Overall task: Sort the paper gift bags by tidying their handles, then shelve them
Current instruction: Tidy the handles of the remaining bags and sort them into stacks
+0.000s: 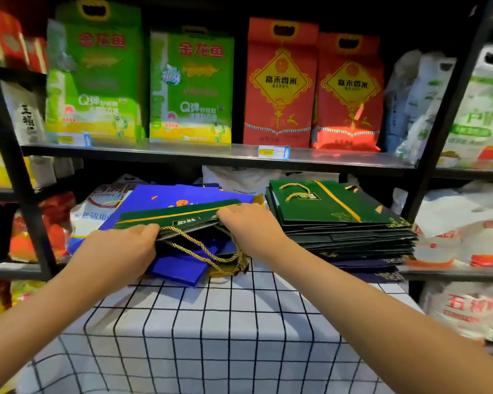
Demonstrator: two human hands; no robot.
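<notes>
Head view: left hand (125, 245) and right hand (251, 223) pinching mouth edge of flat dark-green paper gift bag (180, 218), gold cord handles (202, 248) dangling, beside stacked green bags (339, 220).

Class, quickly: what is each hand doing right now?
Left hand: closed on the green gift bag at its open edge.
Right hand: closed on the same bag's edge.

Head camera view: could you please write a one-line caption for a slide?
Both hands, left hand and right hand, grip a green gift bag, gold rope handles dangling.

Both hands (182, 237) on green gift bag (180, 216), gold cord handles (202, 248) dangling.
</notes>
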